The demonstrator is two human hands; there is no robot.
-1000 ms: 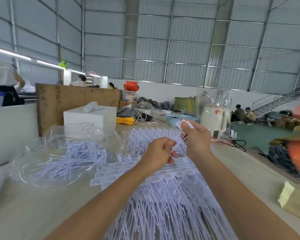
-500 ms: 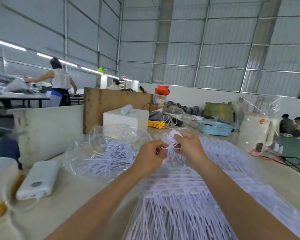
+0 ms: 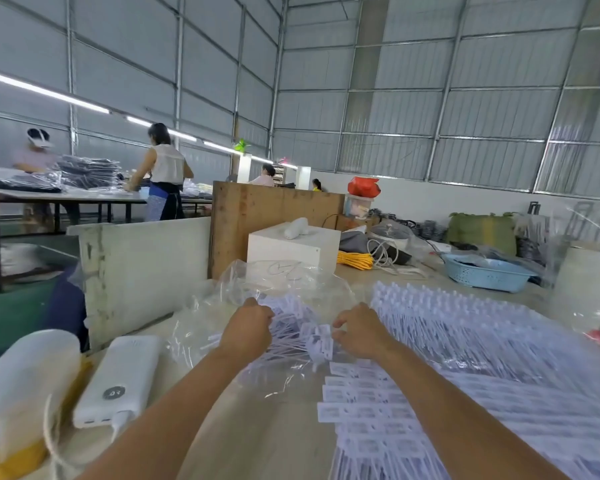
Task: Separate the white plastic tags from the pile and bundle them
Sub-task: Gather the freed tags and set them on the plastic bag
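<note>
A large pile of white plastic tags (image 3: 471,368) covers the table on the right, laid in rows. A smaller bundle of tags (image 3: 302,336) lies in an open clear plastic bag (image 3: 257,289) at the centre. My left hand (image 3: 248,329) has its fingers curled round the thin ends of this bundle at the bag's mouth. My right hand (image 3: 359,330) is beside the bundle's flat heads, fingers curled and touching them; whether it grips them I cannot tell.
A white power bank (image 3: 118,382) with a cable and a white cup-like object (image 3: 25,386) lie at the left. A white box (image 3: 293,247), yellow cord (image 3: 355,260), a blue basket (image 3: 485,275) and boards stand behind. People work at a far table.
The view turned left. My hands, which held a few tags raised between them, have dropped and moved left to the bundle in the clear bag, now further apart.
</note>
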